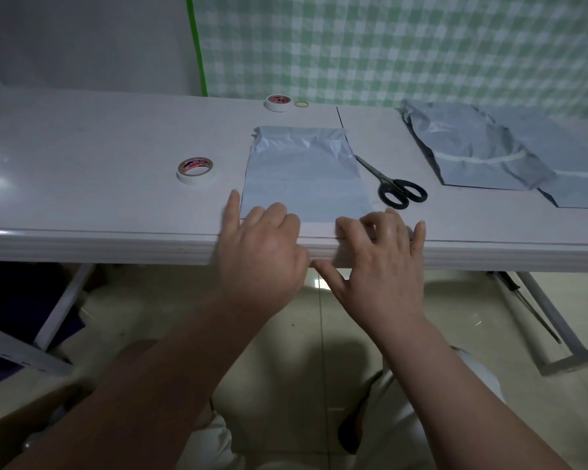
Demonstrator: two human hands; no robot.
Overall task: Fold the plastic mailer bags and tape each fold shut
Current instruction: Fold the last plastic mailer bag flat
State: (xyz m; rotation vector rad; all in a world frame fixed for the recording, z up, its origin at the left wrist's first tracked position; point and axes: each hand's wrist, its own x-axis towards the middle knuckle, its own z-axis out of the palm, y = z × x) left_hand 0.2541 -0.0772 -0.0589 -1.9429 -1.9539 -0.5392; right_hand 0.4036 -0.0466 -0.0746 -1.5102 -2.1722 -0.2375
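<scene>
A pale grey plastic mailer bag (304,171) lies flat on the white table (99,157), its near edge at the table's front edge. My left hand (260,256) rests with curled fingers on the bag's near left corner, index finger stretched beside the bag's left edge. My right hand (384,262) pinches the bag's near right edge with bent fingertips. A roll of white tape (196,170) lies just left of the bag. Black-handled scissors (392,184) lie just right of it.
A second tape roll (278,102) and a small ring (301,104) sit at the table's far edge. A stack of grey mailer bags (489,150) lies at the right. A green checked cloth hangs behind. Table legs and floor show below.
</scene>
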